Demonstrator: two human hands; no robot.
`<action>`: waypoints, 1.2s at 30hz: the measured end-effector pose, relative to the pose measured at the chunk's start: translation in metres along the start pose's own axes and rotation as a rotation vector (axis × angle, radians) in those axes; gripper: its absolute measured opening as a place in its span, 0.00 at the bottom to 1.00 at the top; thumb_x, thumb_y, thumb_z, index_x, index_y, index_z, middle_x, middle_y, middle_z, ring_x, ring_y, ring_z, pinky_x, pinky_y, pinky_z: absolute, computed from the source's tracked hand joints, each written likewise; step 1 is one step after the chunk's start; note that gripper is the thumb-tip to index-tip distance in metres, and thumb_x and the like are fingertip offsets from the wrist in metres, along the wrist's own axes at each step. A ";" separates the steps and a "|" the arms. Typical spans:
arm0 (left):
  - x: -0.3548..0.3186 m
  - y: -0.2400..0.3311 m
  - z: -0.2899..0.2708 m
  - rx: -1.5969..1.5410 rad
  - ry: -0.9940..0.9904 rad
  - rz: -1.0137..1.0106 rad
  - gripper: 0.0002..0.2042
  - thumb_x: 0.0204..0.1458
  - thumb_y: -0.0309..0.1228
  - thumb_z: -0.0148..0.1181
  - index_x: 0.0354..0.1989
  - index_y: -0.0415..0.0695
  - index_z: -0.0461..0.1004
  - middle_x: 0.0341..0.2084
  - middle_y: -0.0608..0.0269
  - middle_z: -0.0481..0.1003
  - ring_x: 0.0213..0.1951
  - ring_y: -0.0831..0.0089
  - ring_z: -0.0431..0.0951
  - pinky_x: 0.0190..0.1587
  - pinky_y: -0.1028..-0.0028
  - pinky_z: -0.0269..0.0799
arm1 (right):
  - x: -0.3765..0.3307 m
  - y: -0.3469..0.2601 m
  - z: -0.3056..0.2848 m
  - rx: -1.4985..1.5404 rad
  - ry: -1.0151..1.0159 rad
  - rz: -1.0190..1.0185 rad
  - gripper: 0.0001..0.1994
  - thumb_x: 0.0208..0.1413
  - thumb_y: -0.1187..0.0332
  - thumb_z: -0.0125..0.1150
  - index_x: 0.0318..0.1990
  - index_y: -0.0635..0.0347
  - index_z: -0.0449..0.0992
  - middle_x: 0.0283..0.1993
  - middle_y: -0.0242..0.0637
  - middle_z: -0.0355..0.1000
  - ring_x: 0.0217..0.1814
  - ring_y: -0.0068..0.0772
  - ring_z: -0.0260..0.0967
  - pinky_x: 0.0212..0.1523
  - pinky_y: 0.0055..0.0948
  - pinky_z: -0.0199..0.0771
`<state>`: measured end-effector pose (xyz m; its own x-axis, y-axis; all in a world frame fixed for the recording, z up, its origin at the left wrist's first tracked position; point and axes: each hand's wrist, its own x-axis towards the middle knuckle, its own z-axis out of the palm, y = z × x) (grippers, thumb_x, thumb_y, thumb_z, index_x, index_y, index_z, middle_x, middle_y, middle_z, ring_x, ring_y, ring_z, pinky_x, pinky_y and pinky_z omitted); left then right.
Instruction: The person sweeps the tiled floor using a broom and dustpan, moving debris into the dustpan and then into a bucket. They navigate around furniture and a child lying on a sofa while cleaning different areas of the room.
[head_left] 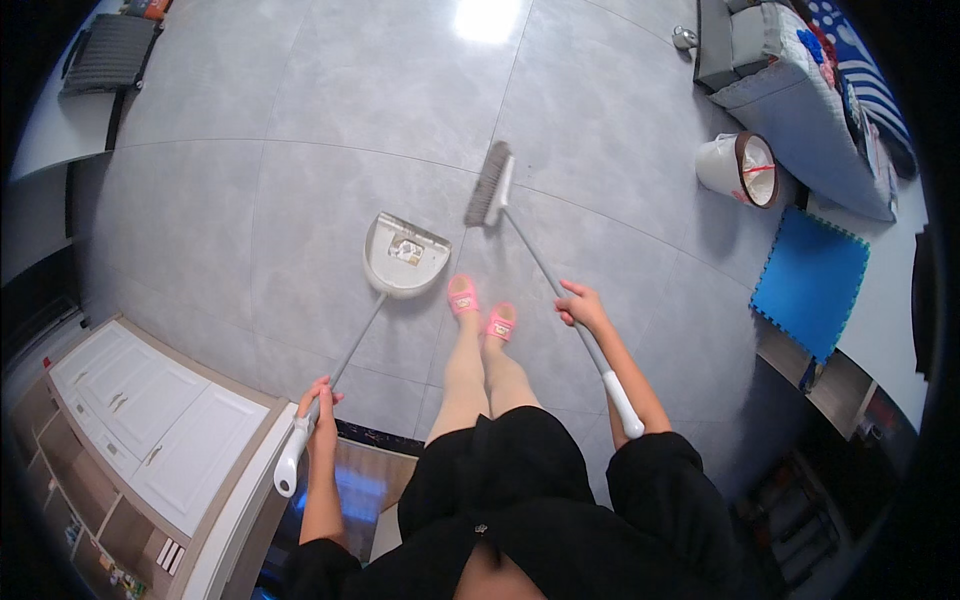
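My left hand [318, 404] is closed round the grey pole of a long-handled dustpan [420, 280], just below its white grip. The pan is pale, with a rounded back, and sits at floor level left of my feet; something small and light-coloured shows inside it. A broom [540, 264] is in my right hand [582, 306], fingers wrapped about the middle of its grey pole. Its white head with grey-brown bristles is on the floor, ahead and to the right of the dustpan. The white end of the broom handle lies along my right forearm.
Grey floor tiles [330, 90] stretch ahead of my pink slippers [502, 321]. A white waste bin [722, 170] with a brown rim stands right, beside a covered sofa [800, 110]. Below it is a blue foam mat [812, 283]. White cabinets [150, 420] line the lower left.
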<state>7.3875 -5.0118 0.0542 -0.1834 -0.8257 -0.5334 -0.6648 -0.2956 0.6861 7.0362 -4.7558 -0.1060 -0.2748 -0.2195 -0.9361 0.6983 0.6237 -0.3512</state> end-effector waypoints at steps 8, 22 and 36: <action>0.039 0.037 0.023 0.003 -0.082 0.091 0.07 0.49 0.28 0.47 0.32 0.36 0.68 0.37 0.54 0.69 0.26 0.75 0.72 0.32 0.77 0.68 | -0.066 -0.013 0.004 0.121 -0.002 -0.067 0.27 0.41 0.78 0.54 0.53 0.67 0.54 0.17 0.37 0.65 0.11 0.19 0.56 0.10 0.19 0.54; 0.057 0.063 0.036 0.058 -0.135 0.076 0.06 0.49 0.25 0.45 0.31 0.37 0.66 0.38 0.55 0.67 0.27 0.74 0.71 0.35 0.76 0.68 | 0.049 -0.023 0.014 0.495 0.026 -0.005 0.32 0.42 0.78 0.51 0.57 0.61 0.45 0.20 0.38 0.64 0.12 0.20 0.54 0.10 0.20 0.52; 0.028 0.065 0.047 0.029 0.034 0.008 0.07 0.49 0.27 0.47 0.32 0.36 0.67 0.37 0.56 0.69 0.27 0.73 0.72 0.34 0.77 0.68 | 0.005 -0.029 0.020 0.272 -0.092 -0.106 0.29 0.40 0.79 0.51 0.54 0.67 0.53 0.17 0.35 0.64 0.11 0.20 0.56 0.11 0.20 0.54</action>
<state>7.3048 -5.0312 0.0609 -0.1643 -0.8440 -0.5105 -0.6843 -0.2753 0.6753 7.0278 -4.7901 -0.1006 -0.3035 -0.3474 -0.8872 0.8237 0.3723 -0.4276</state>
